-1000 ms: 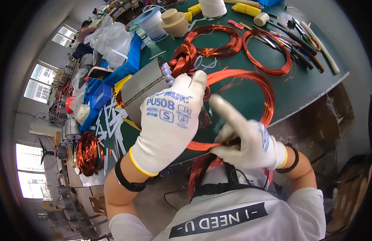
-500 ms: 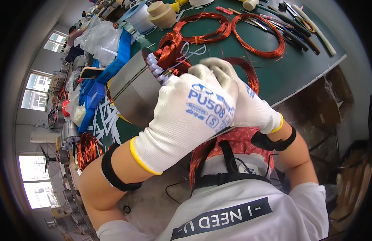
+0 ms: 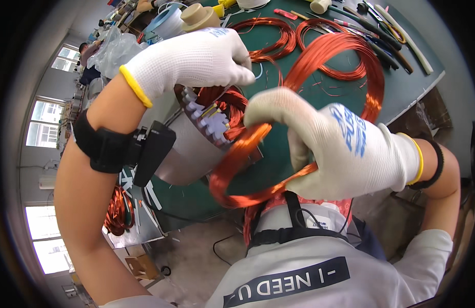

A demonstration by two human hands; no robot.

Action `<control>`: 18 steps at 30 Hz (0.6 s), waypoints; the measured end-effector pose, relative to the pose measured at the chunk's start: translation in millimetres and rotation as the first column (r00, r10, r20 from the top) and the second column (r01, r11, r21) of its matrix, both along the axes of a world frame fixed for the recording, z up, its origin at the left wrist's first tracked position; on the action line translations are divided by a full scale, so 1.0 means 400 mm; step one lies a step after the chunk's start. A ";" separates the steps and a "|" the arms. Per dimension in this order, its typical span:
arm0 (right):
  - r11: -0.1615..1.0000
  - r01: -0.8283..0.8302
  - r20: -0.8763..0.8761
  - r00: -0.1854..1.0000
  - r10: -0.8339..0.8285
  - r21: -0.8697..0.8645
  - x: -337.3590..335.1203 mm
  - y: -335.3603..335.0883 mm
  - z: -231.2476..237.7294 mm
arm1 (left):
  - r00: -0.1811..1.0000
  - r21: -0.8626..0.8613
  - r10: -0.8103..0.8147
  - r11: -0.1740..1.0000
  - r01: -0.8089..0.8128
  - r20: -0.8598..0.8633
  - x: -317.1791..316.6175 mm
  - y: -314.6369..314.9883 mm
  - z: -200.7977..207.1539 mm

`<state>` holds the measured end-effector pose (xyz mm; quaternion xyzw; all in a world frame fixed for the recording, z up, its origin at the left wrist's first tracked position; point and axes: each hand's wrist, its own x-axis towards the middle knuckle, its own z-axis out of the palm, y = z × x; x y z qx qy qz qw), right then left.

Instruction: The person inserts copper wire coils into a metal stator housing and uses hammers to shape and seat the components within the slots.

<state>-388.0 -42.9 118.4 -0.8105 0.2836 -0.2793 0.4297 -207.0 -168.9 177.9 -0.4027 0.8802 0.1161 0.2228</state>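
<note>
My right hand (image 3: 335, 149), in a white glove, is closed around a long loop of copper wire (image 3: 372, 69). The loop reaches up over the table on one side and hangs down toward my body on the other. Left of it lies a grey metal motor stator (image 3: 183, 161), with white slot pieces (image 3: 209, 120) round its end and copper windings (image 3: 232, 108) inside. Above the stator's open end is my gloved left hand (image 3: 212, 59), its fingers curled together. Whatever lies between those fingertips is too small to make out.
Two more copper wire coils (image 3: 278, 38) lie at the back of the green table (image 3: 407, 82). Pliers, scissors and other hand tools (image 3: 386, 38) crowd the far right. Wire spools (image 3: 200, 16) stand at the back left. White strips (image 3: 150, 197) and another coil (image 3: 119, 213) lie at the left.
My hands were together in front of the stator and have moved apart. The left has gone up and left, the right has drawn the wire loop out to the right.
</note>
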 end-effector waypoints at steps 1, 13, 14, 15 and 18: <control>1.000 -0.017 -0.069 0.997 0.017 -0.004 -0.005 -0.004 -0.002 | 1.000 0.001 -0.002 1.000 0.002 0.000 0.007 -0.011 0.003; 0.866 0.217 -0.356 0.933 -0.049 0.450 -0.060 -0.224 -0.009 | 0.959 -0.528 -0.267 0.830 0.177 -0.099 0.096 0.217 -0.025; 0.882 0.195 -0.352 0.935 -0.036 0.428 -0.058 -0.221 -0.008 | 0.963 -0.559 -0.255 0.813 0.163 -0.091 0.088 0.238 -0.069; 0.884 0.189 -0.359 0.933 -0.026 0.428 -0.061 -0.221 -0.007 | 0.966 -0.591 -0.246 0.793 0.150 -0.086 0.073 0.248 -0.110; 0.891 0.277 -0.411 0.904 -0.115 0.360 -0.077 -0.219 -0.010 | 0.991 -0.598 -0.118 0.799 0.060 -0.059 0.035 0.256 -0.155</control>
